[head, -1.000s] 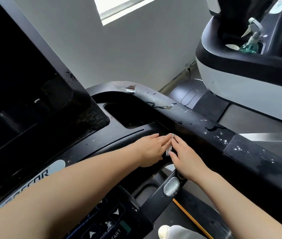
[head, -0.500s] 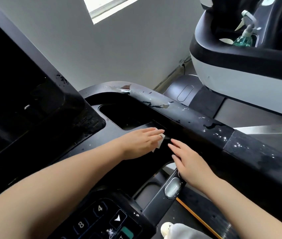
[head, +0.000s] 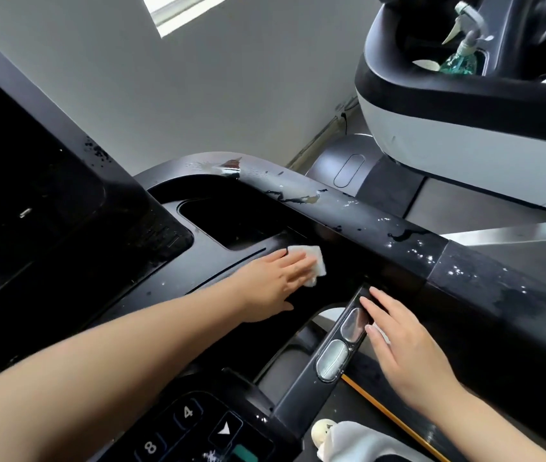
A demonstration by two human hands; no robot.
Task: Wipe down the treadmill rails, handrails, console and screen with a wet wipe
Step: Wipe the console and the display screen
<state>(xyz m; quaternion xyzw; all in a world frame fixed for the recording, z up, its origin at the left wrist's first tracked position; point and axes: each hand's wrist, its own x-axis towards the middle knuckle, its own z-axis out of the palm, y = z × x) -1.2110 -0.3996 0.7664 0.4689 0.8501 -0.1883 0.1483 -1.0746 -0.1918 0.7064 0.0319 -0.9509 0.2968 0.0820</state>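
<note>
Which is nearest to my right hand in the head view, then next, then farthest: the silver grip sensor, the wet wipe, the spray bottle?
From the right hand:
1. Silver grip sensor, just left, at its fingertips.
2. Wet wipe, up-left under the left hand.
3. Spray bottle, top right, next machine.

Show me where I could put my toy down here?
The dark tray pocket between the screen and the wet handrail looks bare. Lower down it is crowded: the left hand presses a wipe, the right hand covers the sensor bar.
</note>
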